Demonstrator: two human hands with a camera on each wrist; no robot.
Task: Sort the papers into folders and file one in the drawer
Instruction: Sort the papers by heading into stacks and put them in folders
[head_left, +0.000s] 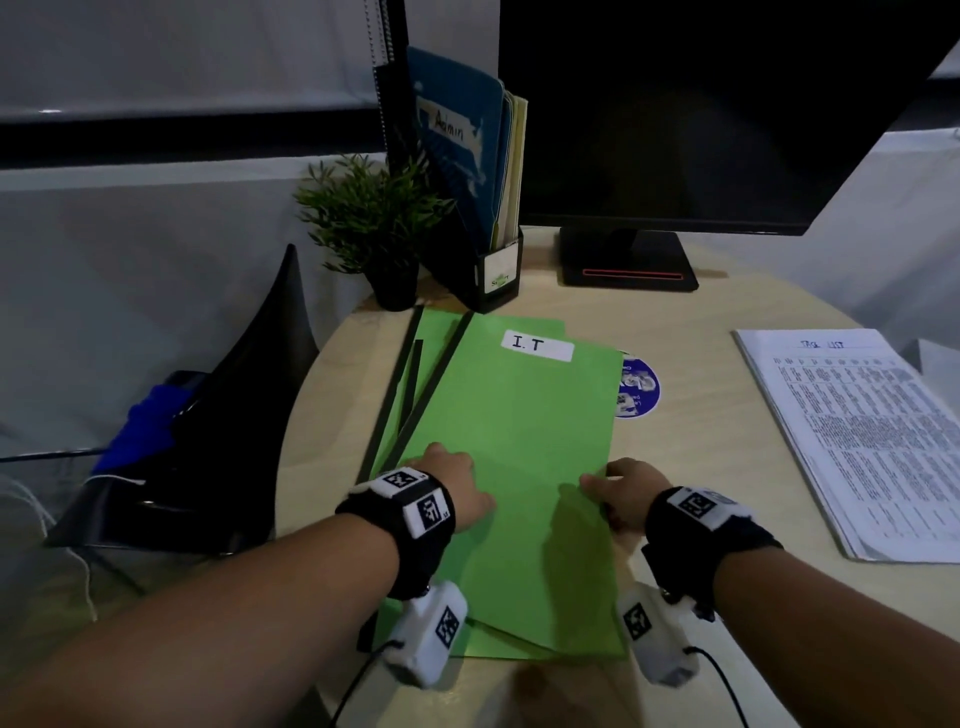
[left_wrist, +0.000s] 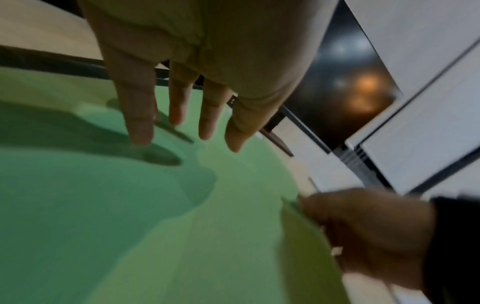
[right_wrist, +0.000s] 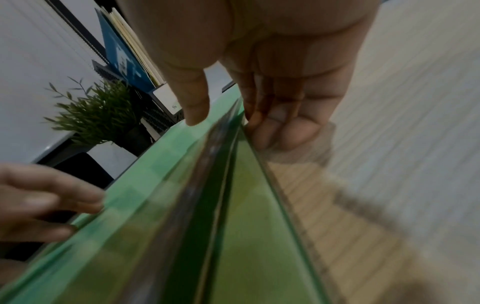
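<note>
Top folder: a green folder (head_left: 519, 467) with a white label reading "I.T" (head_left: 537, 345) lies on the round wooden desk (head_left: 701, 415), on top of other green folders (head_left: 431, 343) fanned out to its left.
Left hand: the left hand (head_left: 449, 486) lies flat on the green folder's left part, fingers (left_wrist: 140, 115) straight and spread, pressing the cover and gripping nothing.
Right hand: the right hand (head_left: 626, 493) pinches the folder's right edge, thumb (right_wrist: 193, 98) on top of the cover and fingers (right_wrist: 283, 125) curled beneath it; the edge is lifted slightly off the layers below.
Papers: a stack of printed sheets headed "Task List" (head_left: 862, 436) lies on the desk to the right, well apart from the folders.
Behind the folders: a black file holder (head_left: 488, 270) holds a blue folder marked "Admin" (head_left: 457, 140); just left of it is a small potted plant (head_left: 371, 218), and to the right a dark monitor (head_left: 701, 114).
Partly covered: a round blue sticker (head_left: 640, 387) shows at the folder's right edge.
</note>
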